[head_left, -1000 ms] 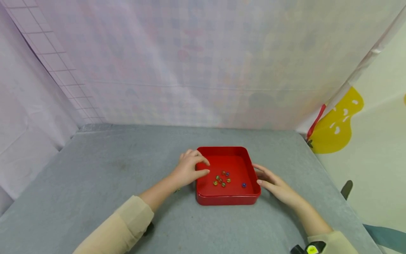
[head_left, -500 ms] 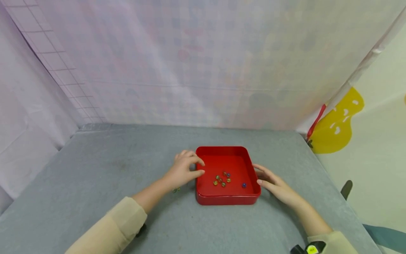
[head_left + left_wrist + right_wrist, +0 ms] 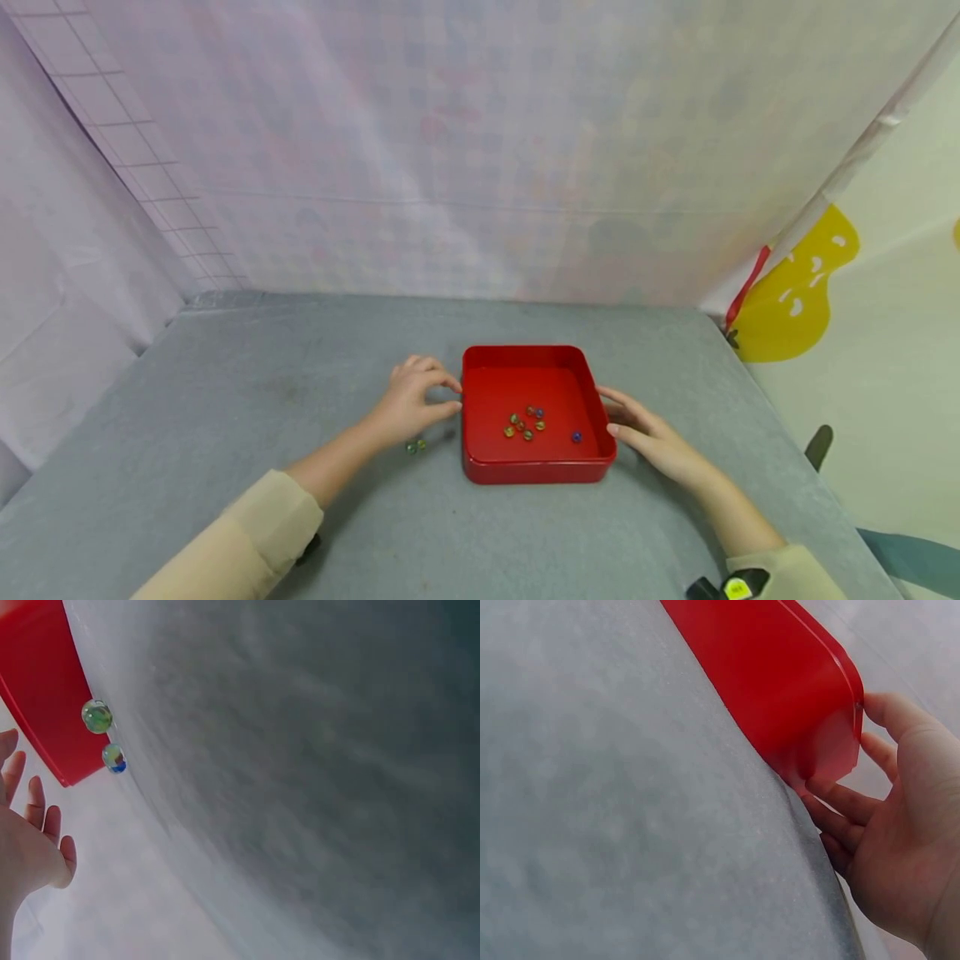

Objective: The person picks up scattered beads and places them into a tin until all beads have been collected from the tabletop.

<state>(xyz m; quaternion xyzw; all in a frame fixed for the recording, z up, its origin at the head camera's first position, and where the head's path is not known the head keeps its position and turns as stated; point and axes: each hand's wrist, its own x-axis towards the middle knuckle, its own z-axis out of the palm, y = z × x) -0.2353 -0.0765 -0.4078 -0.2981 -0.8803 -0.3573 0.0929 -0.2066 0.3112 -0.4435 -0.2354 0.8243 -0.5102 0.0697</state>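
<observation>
A shallow red square box (image 3: 540,472) stands on the grey table with several small glass marbles (image 3: 521,426) on its floor. One blue marble (image 3: 577,437) lies apart from the others, near the box's right wall. My left hand (image 3: 416,402) hovers just outside the left rim, thumb and fingers apart with nothing between them; the left wrist view shows the fingers spread. Below that hand, two greenish marbles (image 3: 97,717) lie on the table to the left of the box. My right hand (image 3: 904,825) touches the box's right side, thumb at the rim and fingertips lower on the wall.
The grey table (image 3: 300,375) reaches back to a pale checked curtain (image 3: 480,167). On the right hangs a white cloth with a yellow printed shape (image 3: 795,300). A black wrist device (image 3: 742,583) sits at the right sleeve.
My left hand has drawn back leftward from over the box to outside its left rim, and the two marbles on the table now show fully. My right hand stays at the box's side.
</observation>
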